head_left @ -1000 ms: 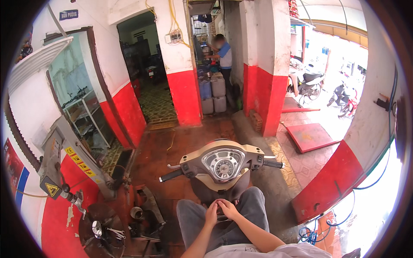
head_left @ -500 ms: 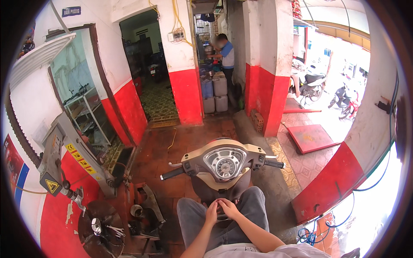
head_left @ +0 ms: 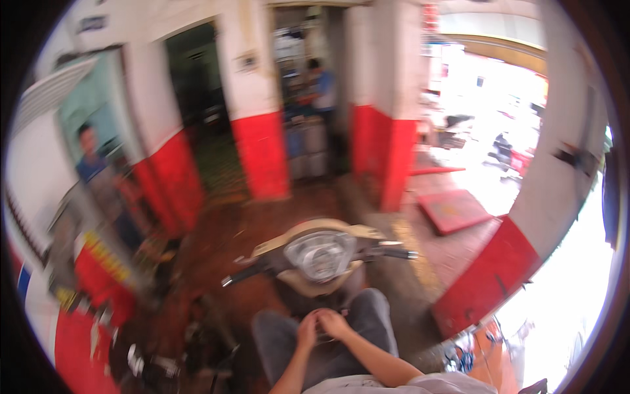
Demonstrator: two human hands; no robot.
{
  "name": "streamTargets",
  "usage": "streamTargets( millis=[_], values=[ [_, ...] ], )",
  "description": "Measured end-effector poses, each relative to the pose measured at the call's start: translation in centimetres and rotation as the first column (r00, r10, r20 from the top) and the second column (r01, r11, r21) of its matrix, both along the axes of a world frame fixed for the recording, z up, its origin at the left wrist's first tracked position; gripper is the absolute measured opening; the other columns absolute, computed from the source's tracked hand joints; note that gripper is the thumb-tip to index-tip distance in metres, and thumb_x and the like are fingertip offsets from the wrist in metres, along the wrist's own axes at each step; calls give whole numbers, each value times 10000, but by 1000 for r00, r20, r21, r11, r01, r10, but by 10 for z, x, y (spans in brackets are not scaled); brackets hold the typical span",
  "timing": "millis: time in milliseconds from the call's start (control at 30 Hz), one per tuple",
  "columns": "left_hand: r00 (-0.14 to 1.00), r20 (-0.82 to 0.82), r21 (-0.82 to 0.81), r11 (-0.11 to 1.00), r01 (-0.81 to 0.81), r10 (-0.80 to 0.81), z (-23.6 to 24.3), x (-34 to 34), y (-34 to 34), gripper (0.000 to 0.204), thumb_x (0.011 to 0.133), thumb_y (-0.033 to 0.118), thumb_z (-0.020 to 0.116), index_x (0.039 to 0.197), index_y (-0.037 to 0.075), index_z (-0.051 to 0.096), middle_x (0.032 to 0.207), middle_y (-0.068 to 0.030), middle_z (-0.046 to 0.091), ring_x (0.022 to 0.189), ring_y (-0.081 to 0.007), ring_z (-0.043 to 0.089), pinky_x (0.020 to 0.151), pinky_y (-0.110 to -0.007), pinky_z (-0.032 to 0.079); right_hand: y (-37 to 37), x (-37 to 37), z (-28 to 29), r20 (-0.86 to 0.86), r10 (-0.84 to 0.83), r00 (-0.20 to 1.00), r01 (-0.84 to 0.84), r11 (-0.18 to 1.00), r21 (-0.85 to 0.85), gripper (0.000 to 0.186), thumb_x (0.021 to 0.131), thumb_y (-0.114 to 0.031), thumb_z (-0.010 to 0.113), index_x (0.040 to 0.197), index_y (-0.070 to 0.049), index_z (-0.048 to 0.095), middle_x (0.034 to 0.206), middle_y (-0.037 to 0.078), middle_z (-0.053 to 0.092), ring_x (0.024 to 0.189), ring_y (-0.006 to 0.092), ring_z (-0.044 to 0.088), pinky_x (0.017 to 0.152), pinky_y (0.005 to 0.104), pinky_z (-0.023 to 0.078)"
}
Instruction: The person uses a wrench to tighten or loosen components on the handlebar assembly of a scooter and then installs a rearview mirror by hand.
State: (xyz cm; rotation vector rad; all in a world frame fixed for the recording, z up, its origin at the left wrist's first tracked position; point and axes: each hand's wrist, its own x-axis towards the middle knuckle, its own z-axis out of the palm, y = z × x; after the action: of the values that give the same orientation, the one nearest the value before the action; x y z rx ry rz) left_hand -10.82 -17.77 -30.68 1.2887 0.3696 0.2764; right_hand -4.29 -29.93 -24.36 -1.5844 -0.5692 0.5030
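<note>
Another person (head_left: pixel 95 172) in a blue top is now appearing on the left, having come into sight since the earlier frame, while the whole view is swinging and blurring, so that the motor scooter (head_left: pixel 321 284) is showing a little further left. Both hands are keeping their pose: the left hand (head_left: pixel 306 329) and the right hand (head_left: pixel 334 324) are resting pressed together between the knees of the grey jeans (head_left: pixel 279 335), fingers meeting; I cannot tell whether anything is between them. The scooter is standing directly ahead of the hands, its instrument cluster (head_left: pixel 321 256) facing them, while its left handlebar grip (head_left: pixel 241 274) and right handlebar grip (head_left: pixel 399 253) are jutting out well apart from them. Nearer on the left, a tyre changer (head_left: pixel 65 226) is standing, bearing a yellow label strip (head_left: pixel 105 255). Further back, a co-worker (head_left: pixel 323 88) is standing behind stacked plastic jerrycans (head_left: pixel 316 148). At right, a red platform (head_left: pixel 454 210) is lying tilted.
</note>
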Motion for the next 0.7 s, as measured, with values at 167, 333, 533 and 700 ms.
streamTargets(
  millis=[167,333,533,700],
  values=[
    [998,-21,-12,998,-57,56,39,-4,-28,460,1078,344,512,1445,70,558,1334,-57,650,1168,-122,616,938,-267,505,-17,4,-1,30,-76,997,77,997,-13,378,1069,-321,504,1299,-65,661,1153,60,703,1052,140,644,840,278,522],
    [991,36,28,991,-130,129,39,-19,-21,508,1070,338,542,1506,84,492,1388,-56,619,1180,-128,614,917,-268,518,-5,-3,0,-17,41,999,-40,998,50,408,1055,-208,533,1379,38,557,1309,164,625,1207,226,596,1030,340,467],
    [986,122,131,983,-126,110,40,-14,-22,537,1069,304,546,1531,50,441,1424,-119,594,1218,-163,615,1029,-297,475,-8,4,-6,56,64,996,-67,996,52,472,1048,-253,526,1442,6,512,1375,187,577,1278,279,551,1089,382,425],
    [988,137,132,987,-90,72,42,-12,-23,550,1070,290,544,1540,33,417,1444,-135,577,1226,-173,615,1053,-301,460,-13,5,-3,59,78,995,-81,996,40,491,1047,-262,519,1463,-4,494,1427,197,546,1341,288,515,1120,389,402]
  ],
)
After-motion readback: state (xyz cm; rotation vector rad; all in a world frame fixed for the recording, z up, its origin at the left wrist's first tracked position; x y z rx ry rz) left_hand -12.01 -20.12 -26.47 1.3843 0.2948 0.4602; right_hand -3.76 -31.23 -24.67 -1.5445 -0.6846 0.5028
